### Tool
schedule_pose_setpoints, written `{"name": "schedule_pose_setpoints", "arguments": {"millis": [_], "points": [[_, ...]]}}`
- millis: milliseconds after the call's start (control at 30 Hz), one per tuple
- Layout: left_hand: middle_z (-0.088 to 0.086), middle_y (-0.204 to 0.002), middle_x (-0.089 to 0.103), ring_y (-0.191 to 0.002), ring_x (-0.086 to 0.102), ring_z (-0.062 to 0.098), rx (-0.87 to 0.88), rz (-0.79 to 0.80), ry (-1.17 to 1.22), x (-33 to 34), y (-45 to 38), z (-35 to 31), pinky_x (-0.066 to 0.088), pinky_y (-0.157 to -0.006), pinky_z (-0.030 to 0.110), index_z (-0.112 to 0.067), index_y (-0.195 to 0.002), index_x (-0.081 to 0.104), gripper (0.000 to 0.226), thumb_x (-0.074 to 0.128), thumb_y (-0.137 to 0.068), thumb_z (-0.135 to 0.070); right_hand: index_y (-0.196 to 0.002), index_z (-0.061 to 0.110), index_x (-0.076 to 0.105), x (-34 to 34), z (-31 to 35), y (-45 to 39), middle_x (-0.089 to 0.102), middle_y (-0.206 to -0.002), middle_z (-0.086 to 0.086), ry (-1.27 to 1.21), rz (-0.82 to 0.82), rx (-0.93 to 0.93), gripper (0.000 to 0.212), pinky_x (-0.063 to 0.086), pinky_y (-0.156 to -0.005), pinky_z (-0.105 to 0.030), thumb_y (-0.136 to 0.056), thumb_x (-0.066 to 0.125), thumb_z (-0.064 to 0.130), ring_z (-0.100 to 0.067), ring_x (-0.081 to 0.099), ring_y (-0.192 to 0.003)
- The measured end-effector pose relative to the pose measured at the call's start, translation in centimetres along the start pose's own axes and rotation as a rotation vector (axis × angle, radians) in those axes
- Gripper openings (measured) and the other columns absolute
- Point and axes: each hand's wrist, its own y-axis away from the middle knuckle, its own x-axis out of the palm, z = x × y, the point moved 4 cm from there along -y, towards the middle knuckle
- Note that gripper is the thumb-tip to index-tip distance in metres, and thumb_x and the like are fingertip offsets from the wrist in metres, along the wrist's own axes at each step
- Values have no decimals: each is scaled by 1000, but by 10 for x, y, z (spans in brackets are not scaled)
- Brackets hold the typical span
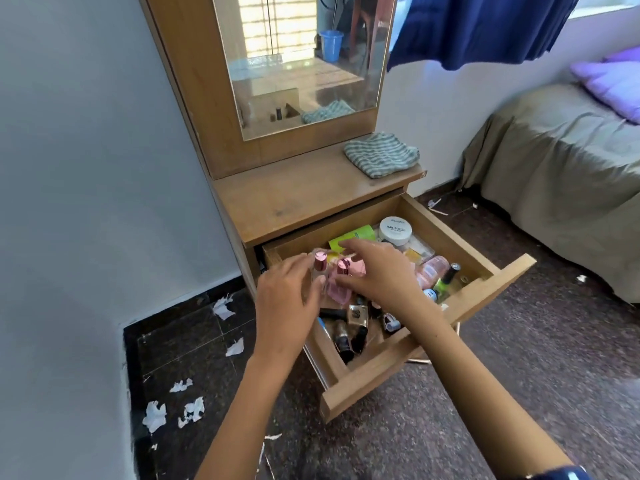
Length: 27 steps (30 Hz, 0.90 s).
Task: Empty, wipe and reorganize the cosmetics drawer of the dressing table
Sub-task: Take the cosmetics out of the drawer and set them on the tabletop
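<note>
Both hands are over the open drawer (pixel 450 237) of the dressing table (pixel 294 199), which is pulled well out and packed with cosmetics. The left hand (pixel 287 299) has its fingers curled round a small bottle with a shiny pink cap (pixel 320 266), holding it upright at the far left of the drawer. Just beside it, the right hand (pixel 381 271) pinches a second pink-capped bottle (pixel 343 270), its fingers bent over the top of it. Under the hands lies a pink case (pixel 337 294), and nearer sit dark nail polish bottles (pixel 349 336) in a jumble. At the far right of the drawer there's a white jar (pixel 394 230) labelled nail polish, a green packet (pixel 349 239) beside it, and a green bottle with a black cap (pixel 446 280) along the right wall. A striped cloth (pixel 381 154) rests folded on the tabletop below the mirror (pixel 304 57). Torn paper scraps (pixel 173 407) litter the dark floor on the left, and a bed (pixel 561 168) stands off to the right
</note>
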Motion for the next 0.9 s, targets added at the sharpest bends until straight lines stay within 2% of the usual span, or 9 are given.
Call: {"name": "schedule_pose_setpoints", "arguments": {"millis": [100, 233, 333, 400, 467, 533, 667, 767, 900], "points": [[-1, -126, 61, -117, 52, 16, -6, -6, -23, 6, -7, 4, 35, -100, 32, -17, -131, 56, 44, 65, -89, -24, -126, 27, 56, 10, -1, -10, 66, -115, 7, 15, 48, 12, 61, 44, -79, -27, -72, 76, 45, -13, 59, -109], [-4, -125, 59, -117, 49, 13, -22, -19, -11, 10, -7, 8, 35, -100, 30, -18, -134, 53, 48, 66, -88, -20, -118, 26, 59, 23, -4, -11, 69, -105, 2, 57, 93, 34, 55, 38, -69, -28, -68, 77, 39, -20, 60, -103], [-4, -124, 58, -117, 48, 11, -14, -27, 16, 11, -5, 7, 35, -99, 28, -17, -132, 54, 45, 66, -88, -17, -100, 21, 60, 29, -3, -9, 68, -95, 0, 95, 85, 34, 33, 33, -63, -29, -72, 73, 33, -24, 61, -95], [-4, -125, 58, -118, 47, 10, -13, -37, 40, 10, -2, 6, 38, -101, 30, -16, -131, 56, 44, 65, -88, -16, -81, 22, 54, 28, -4, -8, 63, -80, 3, 68, 57, 46, 22, 31, -60, -29, -71, 72, 29, -24, 61, -86], [-5, -125, 57, -119, 45, 7, -20, -43, 74, 8, 0, 6, 40, -102, 33, -16, -129, 58, 42, 66, -88, -16, -68, 27, 45, 25, -6, -5, 50, -65, 10, 5, 46, 55, 28, 29, -55, -28, -67, 73, 27, -22, 59, -75], [-8, -124, 56, -119, 40, 0, -18, -36, 102, 5, 2, 6, 39, -103, 32, -18, -128, 60, 43, 68, -86, -15, -62, 27, 44, 19, -6, -2, 47, -61, 11, -37, 38, 47, 29, 30, -52, -28, -67, 73, 27, -19, 55, -69], [-20, -123, 51, -120, 40, -3, -1, 28, 171, -2, 3, 6, 33, -103, 21, -25, -128, 59, 56, 79, -75, -23, -69, 21, 61, -3, -3, 7, 63, -67, 8, -163, 8, 38, 20, 48, -60, -29, -63, 80, 22, -12, 62, -68], [-21, -120, 54, -117, 42, -3, 25, 98, 195, -4, 1, 4, 37, -103, 28, -30, -124, 61, 60, 83, -68, -30, -73, 25, 63, -22, 9, 11, 69, -71, 7, -405, 2, -6, 28, 54, -64, -19, -62, 85, 10, -7, 67, -71], [-30, -104, 59, -103, 52, -7, 22, 34, 301, -13, -4, 0, 46, -93, 37, -32, -112, 67, 42, 75, -73, -46, -82, 26, 67, -35, 27, 7, 71, -79, 8, -614, -37, -92, 38, 58, -69, -22, -60, 89, 5, -5, 69, -77]]}}
